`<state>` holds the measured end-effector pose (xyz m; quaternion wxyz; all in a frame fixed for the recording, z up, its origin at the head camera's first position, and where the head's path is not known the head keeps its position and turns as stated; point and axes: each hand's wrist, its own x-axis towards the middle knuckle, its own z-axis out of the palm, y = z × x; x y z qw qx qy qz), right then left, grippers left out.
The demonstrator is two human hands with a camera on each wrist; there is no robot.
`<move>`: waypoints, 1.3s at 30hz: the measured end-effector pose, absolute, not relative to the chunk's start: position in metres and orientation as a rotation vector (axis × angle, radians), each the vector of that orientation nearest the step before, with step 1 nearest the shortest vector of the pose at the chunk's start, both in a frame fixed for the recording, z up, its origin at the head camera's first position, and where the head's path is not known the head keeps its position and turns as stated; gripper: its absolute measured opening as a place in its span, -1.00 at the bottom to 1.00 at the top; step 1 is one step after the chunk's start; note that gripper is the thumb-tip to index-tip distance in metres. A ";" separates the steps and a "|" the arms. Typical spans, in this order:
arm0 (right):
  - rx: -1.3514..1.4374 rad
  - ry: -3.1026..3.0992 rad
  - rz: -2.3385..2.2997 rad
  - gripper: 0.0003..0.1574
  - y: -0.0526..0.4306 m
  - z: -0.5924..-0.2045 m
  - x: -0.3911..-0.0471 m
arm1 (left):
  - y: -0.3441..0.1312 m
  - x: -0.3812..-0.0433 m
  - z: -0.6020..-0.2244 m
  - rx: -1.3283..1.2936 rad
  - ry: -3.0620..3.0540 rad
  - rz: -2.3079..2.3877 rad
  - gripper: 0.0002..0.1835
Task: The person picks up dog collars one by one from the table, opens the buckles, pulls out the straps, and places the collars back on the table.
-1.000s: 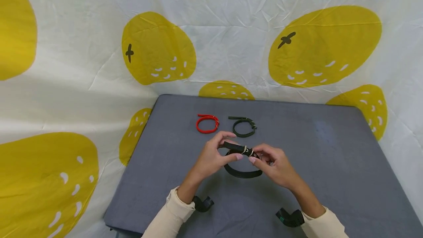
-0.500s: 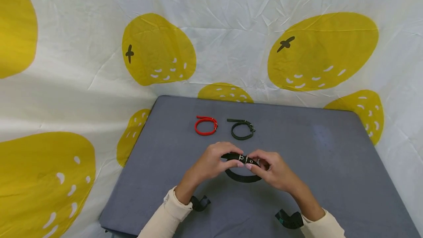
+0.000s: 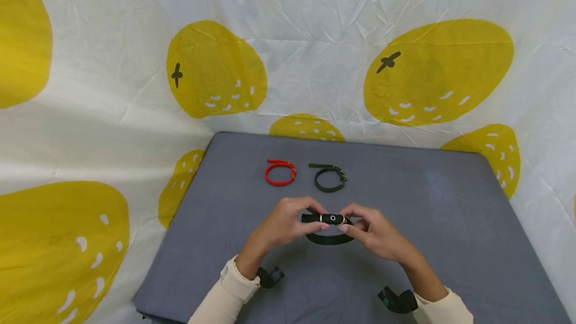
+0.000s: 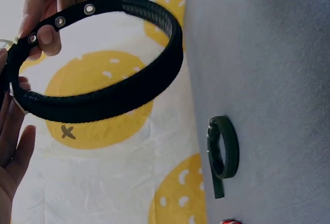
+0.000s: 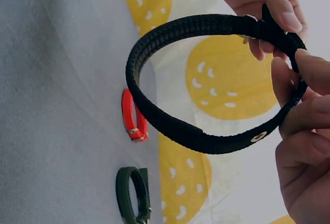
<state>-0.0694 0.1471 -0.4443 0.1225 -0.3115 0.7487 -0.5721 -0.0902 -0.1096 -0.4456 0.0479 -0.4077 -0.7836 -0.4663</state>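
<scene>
A black collar point(image 3: 330, 240) with metal eyelets and a buckle is held up over the table, closed into a loop. My left hand point(image 3: 284, 221) pinches its strap end near a metal keeper ring, thumb in front and fingers behind. Close to the buckle, my right hand point(image 3: 380, 234) pinches the band between thumb and fingers. The left wrist view shows the loop's ribbed lining and a row of eyelets by the right hand's fingers. In the right wrist view the collar point(image 5: 180, 131) hangs between both hands; fingers partly hide the buckle.
On the grey table point(image 3: 427, 244), a red collar point(image 3: 279, 183) and a dark green collar point(image 3: 329, 190) lie side by side beyond the hands, both buckled into loops. A white curtain point(image 3: 310, 74) with yellow fruit prints hangs behind. Black straps point(image 3: 398, 300) sit at the wrists.
The black collar's strap end has gone from slanting to level, and its top has tilted to show an eyelet between the metal rings. Both hands have shifted slightly, still holding it.
</scene>
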 end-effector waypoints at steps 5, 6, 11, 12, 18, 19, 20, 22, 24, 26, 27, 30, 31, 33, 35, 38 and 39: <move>-0.890 2.043 -1.770 -0.80 0.152 -0.446 -0.070 | -0.112 -0.089 -0.447 -1.216 -2.350 -1.479 -0.78; -0.888 2.020 -1.789 -0.78 0.153 -0.447 -0.070 | -0.112 -0.089 -0.447 -1.213 -2.345 -1.494 -0.77; -0.897 1.966 -1.811 -0.73 0.155 -0.447 -0.072 | -0.113 -0.088 -0.443 -1.224 -2.342 -1.537 -0.75; -0.903 1.961 -1.810 -0.73 0.155 -0.447 -0.072 | -0.113 -0.088 -0.442 -1.231 -2.343 -1.534 -0.75; -0.876 1.968 -1.761 -0.74 0.155 -0.443 -0.075 | -0.110 -0.089 -0.441 -1.290 -2.347 -1.503 -0.75; -0.865 1.970 -1.743 -0.75 0.155 -0.442 -0.075 | -0.110 -0.089 -0.440 -1.300 -2.346 -1.497 -0.75; -0.858 1.973 -1.722 -0.75 0.154 -0.442 -0.076 | -0.109 -0.089 -0.440 -1.309 -2.345 -1.494 -0.75; -0.845 1.988 -1.676 -0.76 0.153 -0.442 -0.077 | -0.108 -0.089 -0.440 -1.333 -2.346 -1.468 -0.76; -0.842 1.995 -1.634 -0.76 0.151 -0.442 -0.078 | -0.107 -0.089 -0.440 -1.354 -2.349 -1.446 -0.76; -0.838 2.007 -1.602 -0.75 0.149 -0.442 -0.079 | -0.107 -0.089 -0.441 -1.371 -2.354 -1.417 -0.75; -0.841 2.013 -1.592 -0.75 0.148 -0.442 -0.079 | -0.107 -0.089 -0.441 -1.380 -2.356 -1.400 -0.75; -0.843 2.029 -1.583 -0.76 0.146 -0.442 -0.080 | -0.106 -0.089 -0.443 -1.388 -2.373 -1.365 -0.72; -0.848 2.032 -1.586 -0.76 0.145 -0.442 -0.080 | -0.106 -0.089 -0.443 -1.389 -2.385 -1.352 -0.72; -0.857 2.037 -1.596 -0.77 0.144 -0.443 -0.080 | -0.105 -0.088 -0.444 -1.393 -2.412 -1.327 -0.70; -0.850 2.036 -1.602 -0.77 0.142 -0.444 -0.080 | -0.105 -0.087 -0.444 -1.391 -2.442 -1.292 -0.68; -0.834 2.050 -1.590 -0.79 0.141 -0.446 -0.079 | -0.104 -0.085 -0.444 -1.390 -2.477 -1.232 -0.66; -0.828 2.056 -1.584 -0.79 0.140 -0.447 -0.079 | -0.104 -0.085 -0.444 -1.387 -2.486 -1.211 -0.66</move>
